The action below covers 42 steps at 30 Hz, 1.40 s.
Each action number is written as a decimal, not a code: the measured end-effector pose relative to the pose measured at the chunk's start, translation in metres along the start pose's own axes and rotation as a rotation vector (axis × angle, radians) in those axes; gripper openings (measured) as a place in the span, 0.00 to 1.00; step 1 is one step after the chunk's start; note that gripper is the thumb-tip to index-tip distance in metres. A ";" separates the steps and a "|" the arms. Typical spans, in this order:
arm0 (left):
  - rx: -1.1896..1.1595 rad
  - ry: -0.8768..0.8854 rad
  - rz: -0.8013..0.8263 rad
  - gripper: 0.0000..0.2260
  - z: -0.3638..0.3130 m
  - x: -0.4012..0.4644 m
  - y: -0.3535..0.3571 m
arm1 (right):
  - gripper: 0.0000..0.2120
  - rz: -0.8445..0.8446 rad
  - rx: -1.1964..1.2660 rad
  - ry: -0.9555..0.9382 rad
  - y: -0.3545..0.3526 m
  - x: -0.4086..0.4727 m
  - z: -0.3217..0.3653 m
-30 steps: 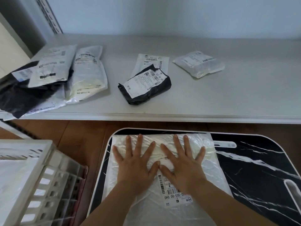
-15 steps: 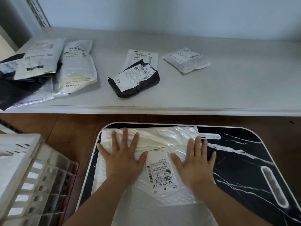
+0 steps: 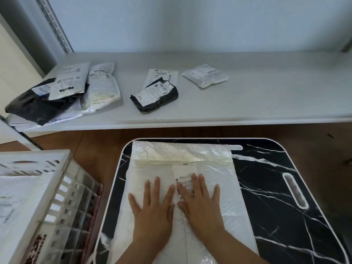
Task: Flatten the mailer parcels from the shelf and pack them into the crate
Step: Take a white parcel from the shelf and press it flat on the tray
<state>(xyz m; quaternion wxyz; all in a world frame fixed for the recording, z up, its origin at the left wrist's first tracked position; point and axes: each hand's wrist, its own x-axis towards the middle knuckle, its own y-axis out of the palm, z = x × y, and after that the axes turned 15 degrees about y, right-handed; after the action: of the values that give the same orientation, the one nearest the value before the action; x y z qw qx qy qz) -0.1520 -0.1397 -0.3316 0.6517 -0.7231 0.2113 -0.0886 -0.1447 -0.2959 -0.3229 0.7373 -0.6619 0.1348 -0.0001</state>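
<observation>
A large white bubble mailer [image 3: 219, 180] with a shipping label lies flat on the black marble-patterned tray table [image 3: 276, 187]. My left hand [image 3: 152, 210] and my right hand [image 3: 200, 204] press down on its middle, side by side, fingers straight and spread. A bulge remains along the mailer's far edge. The white slatted crate [image 3: 57, 197] stands at the lower left with a white mailer inside. On the grey shelf [image 3: 266, 96] lie a black parcel [image 3: 156, 96], a small clear-wrapped parcel [image 3: 205, 75] and a pile of several mailers [image 3: 62, 92] at the left.
A flat white mailer [image 3: 162, 75] lies behind the black parcel. A wooden floor shows between shelf and tray table. The tray table has a slot handle [image 3: 295, 189] on its right side. A metal shelf upright [image 3: 55, 25] rises at the far left.
Both hands slid apart across the mailer and have come back together nearer to me, on its middle. The camera view has tilted down.
</observation>
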 end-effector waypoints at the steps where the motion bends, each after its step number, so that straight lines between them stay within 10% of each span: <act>1: 0.003 0.000 0.038 0.23 -0.002 -0.009 0.006 | 0.23 0.008 -0.008 -0.019 0.001 -0.007 -0.002; 8: -0.094 -0.034 0.153 0.29 -0.010 -0.017 -0.008 | 0.39 0.056 -0.152 -0.148 0.008 -0.048 -0.038; 20: -0.033 0.073 0.091 0.27 -0.006 -0.028 -0.001 | 0.35 0.045 -0.168 -0.116 0.008 -0.050 -0.052; 29: 0.000 0.243 0.205 0.54 0.044 -0.036 -0.010 | 0.49 0.127 -0.116 -0.139 -0.001 -0.055 -0.097; 33: -0.085 0.053 0.317 0.60 0.054 -0.043 -0.025 | 0.57 0.198 0.200 0.101 -0.019 -0.054 -0.096; 36: -0.383 -0.230 0.070 0.62 0.043 -0.034 -0.041 | 0.48 0.013 0.564 0.529 -0.036 -0.051 -0.082; 42: -1.148 -0.674 -0.277 0.35 0.037 -0.026 -0.077 | 0.21 0.180 1.148 0.881 -0.070 -0.036 -0.080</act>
<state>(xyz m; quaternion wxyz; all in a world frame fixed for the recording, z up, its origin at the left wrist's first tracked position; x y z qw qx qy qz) -0.1460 -0.0904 -0.2571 0.1777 -0.9628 -0.0842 0.1851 -0.1829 -0.3759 -0.2543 0.8428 -0.0958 0.4519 -0.2764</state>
